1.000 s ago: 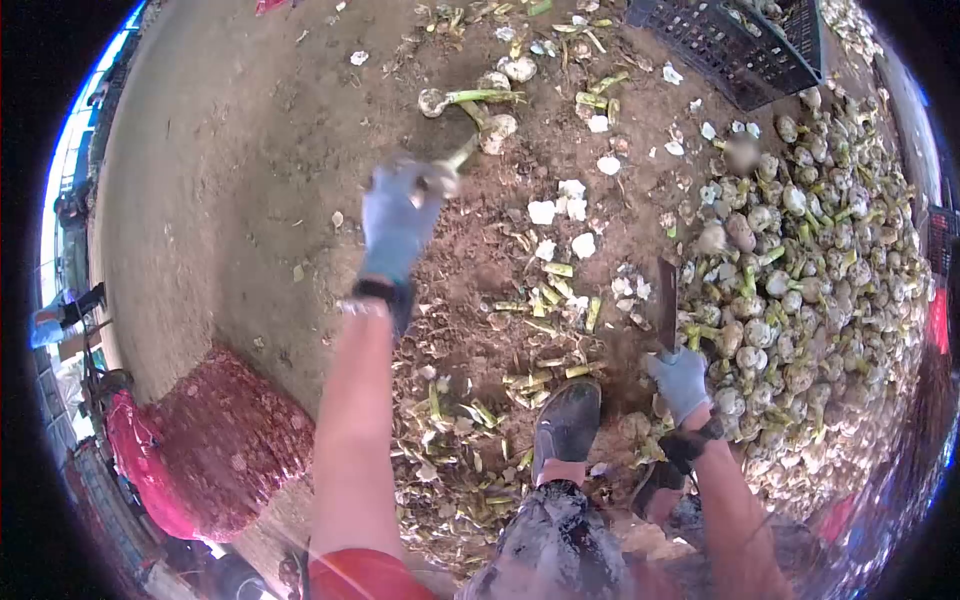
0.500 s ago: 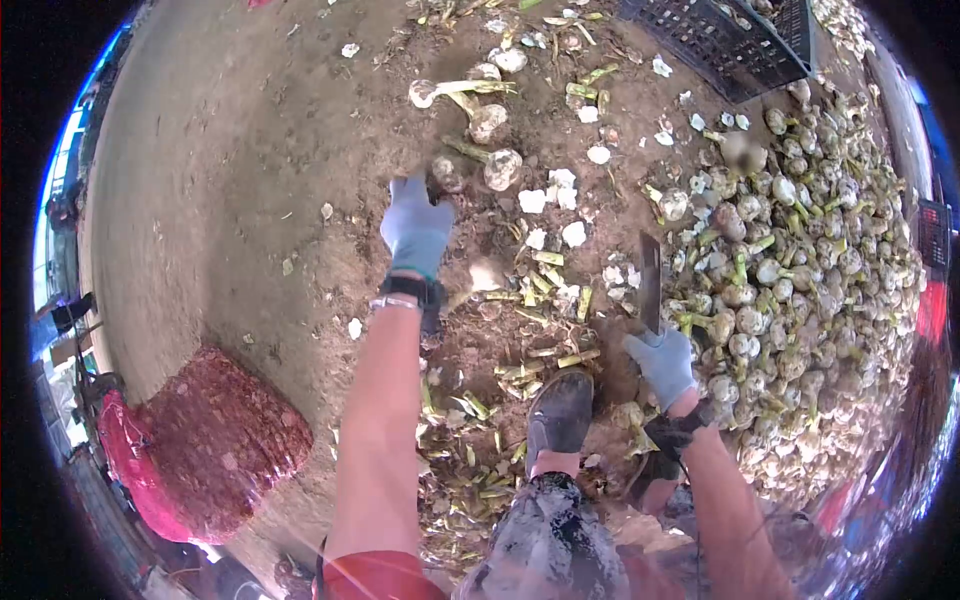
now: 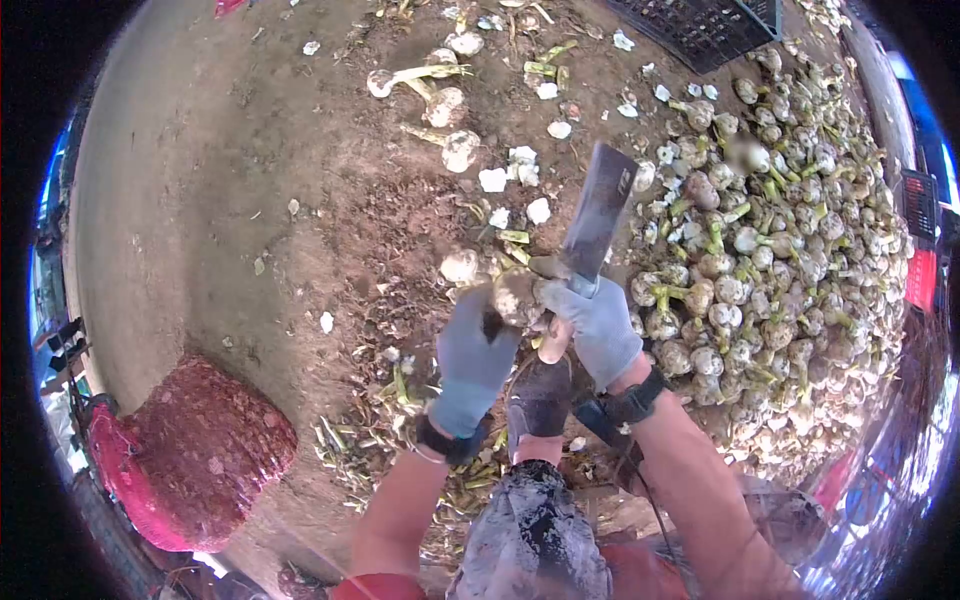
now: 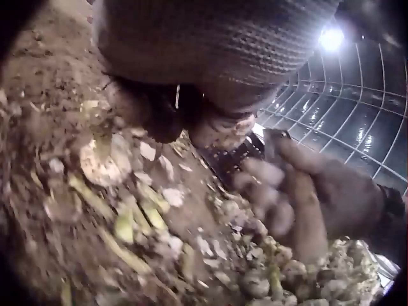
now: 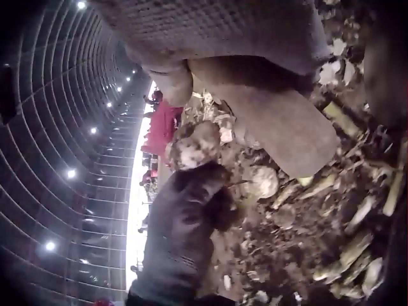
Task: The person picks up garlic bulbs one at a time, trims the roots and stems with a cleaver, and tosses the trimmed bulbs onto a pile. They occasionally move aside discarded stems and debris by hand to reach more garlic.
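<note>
A: While the person crouches low over the dirt, one dark shoe [image 3: 540, 395] sits planted right under the hands, and both gloved hands meet just above its toe.

B: The left hand [image 3: 478, 360] has its fingers curled round a garlic bulb [image 3: 517, 297], a firm clench from below. The bulb sits up at the fingertips, in the air over the ground, touching the other glove.

A: I'd say it sits high in the fingers so the bulb stays exposed to the blade. And the right hand [image 3: 600, 325]?

B: Wrapped tight round the handle of a cleaver [image 3: 598, 215]. The broad blade points up and away from the body, its heel just beside the bulb. Choked up that close, it looks like a hold for control rather than for a swing.

A: Around the feet lie green trimmings [image 3: 400, 420], scattered thick. Probably dropped where they were cut.

B: Further out on the right, a big heap [image 3: 790, 260] of bulbs with stems on, within easy reach of the cleaver arm.

A: Left side, a red mesh sack [image 3: 190, 455], stuffed full, well apart from the hands.

B: Beyond, a few loose bulbs [image 3: 440, 100] with long stems lie on bare dirt, and a black crate [image 3: 700, 25] sits at the far edge by the heap.
</note>
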`<state>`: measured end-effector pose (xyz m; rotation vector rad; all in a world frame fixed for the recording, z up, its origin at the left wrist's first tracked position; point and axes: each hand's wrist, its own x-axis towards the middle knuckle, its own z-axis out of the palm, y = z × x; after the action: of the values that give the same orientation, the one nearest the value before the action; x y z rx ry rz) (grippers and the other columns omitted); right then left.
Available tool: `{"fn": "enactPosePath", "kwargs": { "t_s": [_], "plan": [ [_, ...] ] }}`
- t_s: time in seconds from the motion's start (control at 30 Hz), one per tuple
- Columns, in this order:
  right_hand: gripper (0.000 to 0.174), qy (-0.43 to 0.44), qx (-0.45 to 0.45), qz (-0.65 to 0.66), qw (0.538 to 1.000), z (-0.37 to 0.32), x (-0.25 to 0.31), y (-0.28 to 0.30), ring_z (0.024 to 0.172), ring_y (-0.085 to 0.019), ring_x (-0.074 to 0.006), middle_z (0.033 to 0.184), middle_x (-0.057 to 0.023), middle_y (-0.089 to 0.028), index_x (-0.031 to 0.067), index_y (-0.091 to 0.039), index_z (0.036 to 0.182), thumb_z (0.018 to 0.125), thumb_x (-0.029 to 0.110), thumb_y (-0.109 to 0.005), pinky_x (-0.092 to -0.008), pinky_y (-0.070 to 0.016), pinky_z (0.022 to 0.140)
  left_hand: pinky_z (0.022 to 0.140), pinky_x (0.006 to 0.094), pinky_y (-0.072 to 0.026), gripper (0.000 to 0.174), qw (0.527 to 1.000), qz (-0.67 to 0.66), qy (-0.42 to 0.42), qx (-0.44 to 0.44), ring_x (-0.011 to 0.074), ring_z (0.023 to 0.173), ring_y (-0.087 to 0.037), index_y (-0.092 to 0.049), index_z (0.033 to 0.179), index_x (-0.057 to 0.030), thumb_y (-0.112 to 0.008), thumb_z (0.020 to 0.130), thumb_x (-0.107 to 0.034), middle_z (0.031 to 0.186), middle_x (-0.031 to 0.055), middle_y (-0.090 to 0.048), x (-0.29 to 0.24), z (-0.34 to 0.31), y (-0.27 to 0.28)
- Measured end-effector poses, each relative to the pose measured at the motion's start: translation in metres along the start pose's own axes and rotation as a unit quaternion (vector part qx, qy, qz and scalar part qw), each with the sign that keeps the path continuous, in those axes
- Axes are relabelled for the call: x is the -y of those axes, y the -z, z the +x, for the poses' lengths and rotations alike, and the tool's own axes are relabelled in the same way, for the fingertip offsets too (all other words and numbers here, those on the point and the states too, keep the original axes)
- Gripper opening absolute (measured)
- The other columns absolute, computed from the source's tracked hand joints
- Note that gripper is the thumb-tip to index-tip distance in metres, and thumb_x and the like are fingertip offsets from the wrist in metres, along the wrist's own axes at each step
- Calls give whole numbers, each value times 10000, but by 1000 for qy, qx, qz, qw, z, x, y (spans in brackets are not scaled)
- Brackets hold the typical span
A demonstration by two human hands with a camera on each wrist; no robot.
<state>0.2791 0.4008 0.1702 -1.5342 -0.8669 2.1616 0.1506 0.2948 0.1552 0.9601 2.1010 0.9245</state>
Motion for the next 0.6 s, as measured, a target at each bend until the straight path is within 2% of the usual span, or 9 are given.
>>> {"fn": "enactPosePath", "kwargs": {
  "t_s": [0.03,0.07,0.17,0.2,0.33,0.4,0.47,0.53,0.6],
  "plan": [
    [373,9,8,-39,999,0,-1,1,670,-592,-56,864,-1,-682,-13,-657,1197,846,90,-729,-204,-471,552,728,327,-560,400,994,-76,66,32,189,849,-686,-621,1148,-31,-695,756,-1,973,99,-673,-2,-6,-2],
    [358,32,27,-33,999,-1,-2,5,658,-578,-50,837,16,-668,-12,-669,1175,843,104,-736,-208,-458,548,728,304,-555,513,928,-299,204,88,153,865,-665,-569,1248,5,-692,750,14,1031,84,-642,-3,-9,0],
    [371,27,76,-52,995,-9,6,7,644,-565,-49,810,26,-654,-9,-668,1182,839,113,-742,-207,-443,545,760,291,-552,634,857,-434,215,176,155,870,-666,-501,1344,10,-698,741,21,1131,100,-605,-21,-6,22],
    [371,28,76,-50,995,-10,3,7,644,-565,-49,810,26,-654,-9,-668,1182,839,113,-742,-207,-443,545,795,306,-554,745,866,-383,218,234,166,918,-659,-426,1409,13,-717,723,14,1202,107,-573,-12,-2,27],
    [360,48,54,-124,990,-14,-7,8,641,-545,-40,750,38,-610,-20,-666,1150,828,128,-730,-221,-441,529,807,318,-561,728,927,-259,147,227,214,985,-667,-420,1413,-34,-717,749,-26,1180,129,-612,8,-3,15],
    [355,92,26,-150,984,-20,-8,3,637,-539,-40,729,41,-594,-26,-664,1135,826,139,-724,-228,-442,526,860,350,-547,775,994,-41,-5,106,264,1055,-648,-423,1412,-53,-774,722,-81,1213,150,-604,-7,-10,8],
    [351,-58,-12,-160,985,-34,14,-10,643,-548,-55,700,39,-575,-29,-661,1107,817,161,-713,-244,-465,561,891,372,-536,796,996,27,3,89,294,1098,-630,-424,1410,-53,-797,708,-101,1242,170,-589,-25,-16,2],
    [341,-28,-5,-211,977,-29,7,-7,641,-552,-61,704,26,-584,-33,-658,1088,812,162,-710,-244,-468,570,944,438,-513,856,989,105,39,99,368,1161,-591,-421,1413,-59,-846,675,-149,1316,226,-534,-27,-19,2],
    [333,0,3,-259,966,-26,2,-6,639,-557,-66,709,14,-593,-38,-655,1068,808,163,-706,-244,-472,580,932,424,-518,837,991,83,29,98,354,1142,-606,-432,1403,-54,-849,684,-160,1289,210,-560,-21,-21,3]
  ]
}}
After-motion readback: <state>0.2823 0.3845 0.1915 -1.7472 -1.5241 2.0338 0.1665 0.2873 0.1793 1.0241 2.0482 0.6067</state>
